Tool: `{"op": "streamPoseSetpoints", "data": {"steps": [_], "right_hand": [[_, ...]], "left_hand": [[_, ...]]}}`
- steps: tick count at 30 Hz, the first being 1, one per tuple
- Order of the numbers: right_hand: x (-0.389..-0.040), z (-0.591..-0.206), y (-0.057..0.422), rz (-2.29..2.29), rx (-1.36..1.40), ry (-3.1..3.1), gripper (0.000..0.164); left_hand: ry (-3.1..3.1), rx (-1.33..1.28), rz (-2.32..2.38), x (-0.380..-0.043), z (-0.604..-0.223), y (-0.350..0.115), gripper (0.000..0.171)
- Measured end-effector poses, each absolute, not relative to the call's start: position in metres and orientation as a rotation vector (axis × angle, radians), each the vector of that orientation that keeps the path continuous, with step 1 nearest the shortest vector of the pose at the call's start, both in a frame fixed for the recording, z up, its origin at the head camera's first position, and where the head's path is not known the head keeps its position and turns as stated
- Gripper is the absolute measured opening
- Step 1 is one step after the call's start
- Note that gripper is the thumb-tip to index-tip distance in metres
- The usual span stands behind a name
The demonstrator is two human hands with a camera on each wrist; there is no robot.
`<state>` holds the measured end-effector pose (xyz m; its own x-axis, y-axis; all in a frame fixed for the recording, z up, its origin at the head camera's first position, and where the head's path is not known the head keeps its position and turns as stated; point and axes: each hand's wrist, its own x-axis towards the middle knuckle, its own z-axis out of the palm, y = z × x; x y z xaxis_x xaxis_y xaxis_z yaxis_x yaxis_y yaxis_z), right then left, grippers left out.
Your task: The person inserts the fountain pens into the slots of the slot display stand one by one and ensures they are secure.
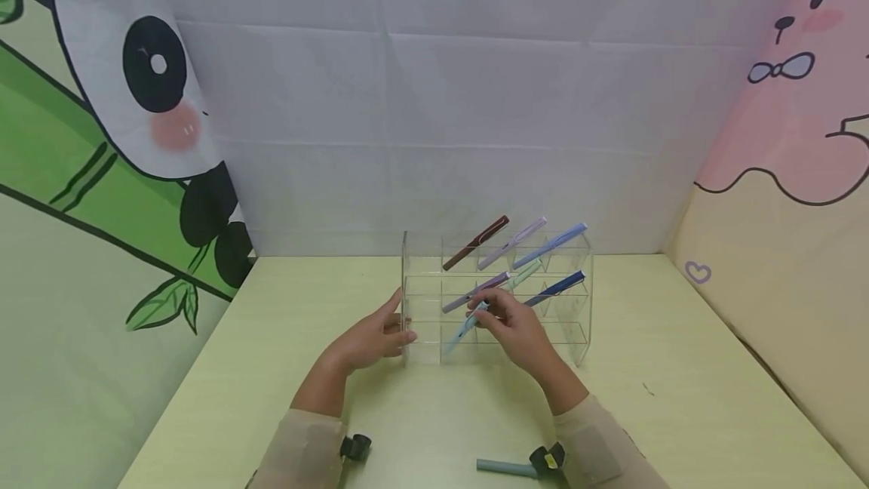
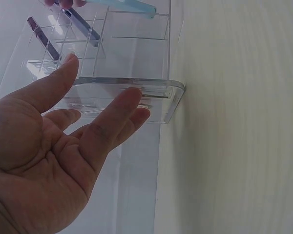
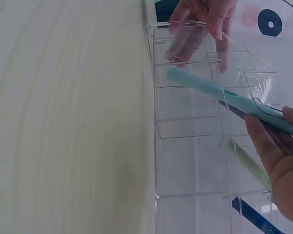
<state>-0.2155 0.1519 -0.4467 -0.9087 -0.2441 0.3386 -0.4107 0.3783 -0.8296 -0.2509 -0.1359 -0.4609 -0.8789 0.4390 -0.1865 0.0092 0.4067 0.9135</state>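
A clear acrylic pen rack (image 1: 422,357) with tiered compartments stands on the table. My right hand (image 1: 512,327) pinches a light blue pen (image 3: 200,84) between thumb and fingers, tilted in front of the lowest tier, its lower end over a compartment there. My left hand (image 2: 53,146) is at the rack's left side panel (image 2: 132,82), fingers extended and fingertips right at the panel. A purple pen (image 1: 456,302), a light green pen (image 1: 526,273) and a dark blue pen (image 1: 557,287) lean in the middle tier, partly behind the right hand.
The top tier holds a brown pen (image 1: 477,242), a lavender pen (image 1: 512,242) and a periwinkle pen (image 1: 551,245). A grey-green pen (image 1: 504,467) lies on the table (image 1: 679,413) by the right wrist, partly covered by the strap. A white backdrop (image 1: 475,96) rises behind the rack.
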Motion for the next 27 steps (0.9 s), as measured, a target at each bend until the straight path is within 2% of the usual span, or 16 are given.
{"op": "streamPoseSetpoints", "data": {"steps": [5,27], "right_hand": [[-0.217,-0.448,0.155,1.572,0.607,-2.536,0.018],[-0.217,-0.442,0.174,1.479,0.643,-2.706,0.022]], "left_hand": [[2.265,0.385,1.470,-0.250,-0.461,-0.136,0.099],[2.279,0.382,1.458,-0.248,-0.459,-0.137,0.100]]}}
